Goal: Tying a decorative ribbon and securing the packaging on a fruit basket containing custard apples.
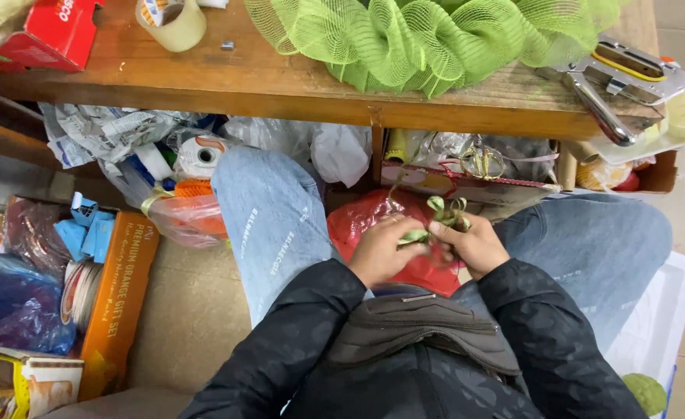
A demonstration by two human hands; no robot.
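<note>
I sit with both hands together in my lap, between my knees in pale jeans. My left hand (379, 250) pinches one end of a thin olive-green ribbon (443, 213). My right hand (470, 244) grips the same ribbon, whose loops stick up above its fingers. A strand of it runs up toward the shelf under the table. Behind the hands lies a red plastic bag (370, 213). A bunch of bright green mesh (428, 39) rests on the wooden table (203, 77) above.
A metal staple gun (618, 77) lies at the table's right end, a tape roll (173, 22) and a red box (55, 31) at its left. Bags, paper and rolls crowd the shelf below. An orange box (117, 302) and blue bags stand on the floor left.
</note>
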